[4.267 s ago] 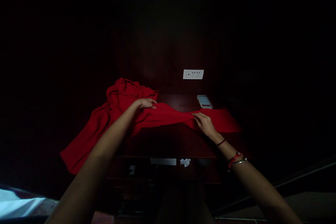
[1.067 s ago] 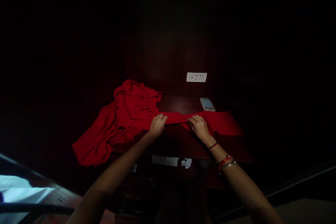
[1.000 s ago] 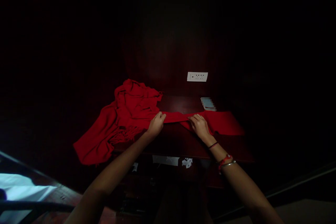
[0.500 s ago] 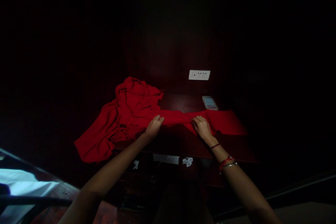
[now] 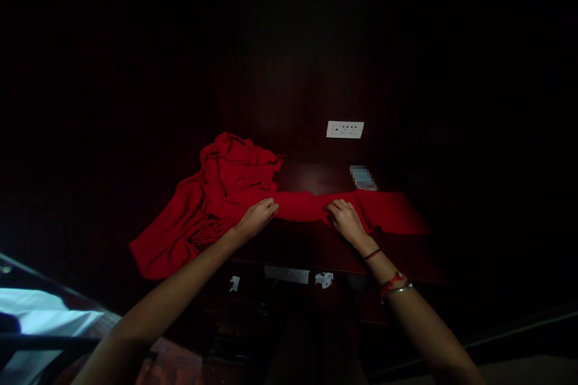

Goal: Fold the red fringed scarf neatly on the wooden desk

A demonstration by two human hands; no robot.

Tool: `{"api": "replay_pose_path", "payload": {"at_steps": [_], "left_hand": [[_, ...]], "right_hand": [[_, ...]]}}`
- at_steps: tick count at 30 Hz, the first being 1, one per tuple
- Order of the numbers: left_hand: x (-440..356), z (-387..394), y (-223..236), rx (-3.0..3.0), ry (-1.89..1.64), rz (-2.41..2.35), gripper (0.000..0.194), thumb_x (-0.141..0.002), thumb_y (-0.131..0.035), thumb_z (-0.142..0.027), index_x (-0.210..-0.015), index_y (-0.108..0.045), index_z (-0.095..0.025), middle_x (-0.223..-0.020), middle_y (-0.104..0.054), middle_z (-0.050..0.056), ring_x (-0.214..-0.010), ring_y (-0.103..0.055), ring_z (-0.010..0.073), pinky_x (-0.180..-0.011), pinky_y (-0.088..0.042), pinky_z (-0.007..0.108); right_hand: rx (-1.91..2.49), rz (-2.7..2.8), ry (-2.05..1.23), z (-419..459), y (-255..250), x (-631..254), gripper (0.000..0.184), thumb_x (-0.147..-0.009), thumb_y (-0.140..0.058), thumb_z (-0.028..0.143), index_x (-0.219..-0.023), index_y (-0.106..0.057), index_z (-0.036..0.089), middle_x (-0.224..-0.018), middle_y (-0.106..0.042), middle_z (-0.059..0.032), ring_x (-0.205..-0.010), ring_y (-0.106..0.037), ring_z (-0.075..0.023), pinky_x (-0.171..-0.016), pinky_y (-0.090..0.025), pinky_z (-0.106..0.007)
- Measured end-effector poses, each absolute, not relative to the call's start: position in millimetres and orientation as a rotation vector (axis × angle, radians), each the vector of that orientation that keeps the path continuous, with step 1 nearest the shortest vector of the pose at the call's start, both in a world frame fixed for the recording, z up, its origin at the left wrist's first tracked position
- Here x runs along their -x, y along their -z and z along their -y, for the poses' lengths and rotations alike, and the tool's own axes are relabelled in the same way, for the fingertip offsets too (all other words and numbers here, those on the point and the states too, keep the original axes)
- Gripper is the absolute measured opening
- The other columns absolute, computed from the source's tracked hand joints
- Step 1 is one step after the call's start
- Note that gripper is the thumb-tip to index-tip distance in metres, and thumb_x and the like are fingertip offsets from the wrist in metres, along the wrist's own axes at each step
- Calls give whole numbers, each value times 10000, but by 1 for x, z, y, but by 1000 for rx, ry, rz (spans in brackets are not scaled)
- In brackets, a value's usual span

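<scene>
A long red scarf (image 5: 295,206) lies along the front of a dark wooden table (image 5: 298,246). Its left part is bunched in a loose heap with a tail hanging toward the lower left, and some fringe shows in the heap. My left hand (image 5: 259,216) is closed on the scarf's near edge beside the heap. Farther right, my right hand (image 5: 345,219) pinches the same near edge, fingers bent. Between the two hands the strip lies fairly flat. Past my right hand, the scarf's right end is spread out smooth.
A phone-like object (image 5: 362,177), blurred out, rests behind the scarf's right part. On the wall behind is a white socket panel (image 5: 345,129). Paper scraps (image 5: 324,280) stick to the table's front. White cloth (image 5: 43,313) shows at lower left. Surroundings are very dark.
My left hand has slid a little left along the scarf, and my right hand has barely shifted. The strip between them is flatter and wider, its near edge drawn forward.
</scene>
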State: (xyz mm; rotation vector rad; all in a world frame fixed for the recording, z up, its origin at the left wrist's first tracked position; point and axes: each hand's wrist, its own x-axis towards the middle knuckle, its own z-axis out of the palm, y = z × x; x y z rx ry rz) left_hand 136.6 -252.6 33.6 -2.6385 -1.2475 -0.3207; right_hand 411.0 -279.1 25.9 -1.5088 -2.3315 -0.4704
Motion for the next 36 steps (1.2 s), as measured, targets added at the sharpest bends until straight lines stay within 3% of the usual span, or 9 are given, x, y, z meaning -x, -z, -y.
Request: {"api": "replay_pose_path", "payload": {"at_steps": [4,9,15,23,29,36], "left_hand": [[-135,253,-19,2707,337,1238,125,-809,-359,-116,-816,-474,-164,-820,-486,43,-761,-469,149,-718,-392,251],[-131,258,-21,2668,373,1307,161,-783,-343,-63,-836,-460,-159,-862,-486,52,-799,-474,153,-718,-398,245],[-121,261,-21,2597,126,1294,250,-791,-347,-58,-970,-478,-172,-941,-509,76,-848,-510,176,-736,-405,286],[-114,270,-19,2550,83,1152,227,-801,-399,-96,-965,-519,-195,-935,-535,58,-872,-515,168,-740,-409,267],[-97,250,-38,2314,182,1391,238,-797,-383,-104,-976,-520,-182,-936,-521,75,-872,-505,178,-788,-391,294],[-93,219,-71,2317,465,1516,356,-726,-346,-16,-1012,-516,-141,-1013,-494,88,-896,-486,168,-799,-390,255]], "right_hand": [[1335,2530,495,285,-27,-390,309,-797,-472,187,-1101,-511,217,-1048,-525,-79,-949,-409,-197,-755,-283,-311],[1233,2639,551,286,-24,-377,178,-835,-426,188,-847,-604,197,-851,-572,-52,-823,-432,-165,-713,-262,-299],[1354,2432,614,287,-28,-389,185,-825,-427,166,-791,-609,170,-748,-573,-51,-737,-424,-161,-662,-243,-288],[1371,2409,662,288,-14,-398,174,-804,-448,143,-759,-613,174,-739,-580,-44,-735,-425,-166,-675,-248,-288],[1324,2242,676,284,-27,-417,227,-775,-428,82,-878,-619,149,-747,-575,-62,-731,-433,-174,-649,-274,-276],[1466,2024,596,261,-46,-444,243,-842,-380,234,-814,-604,143,-747,-567,-71,-727,-475,-174,-671,-311,-271]]}}
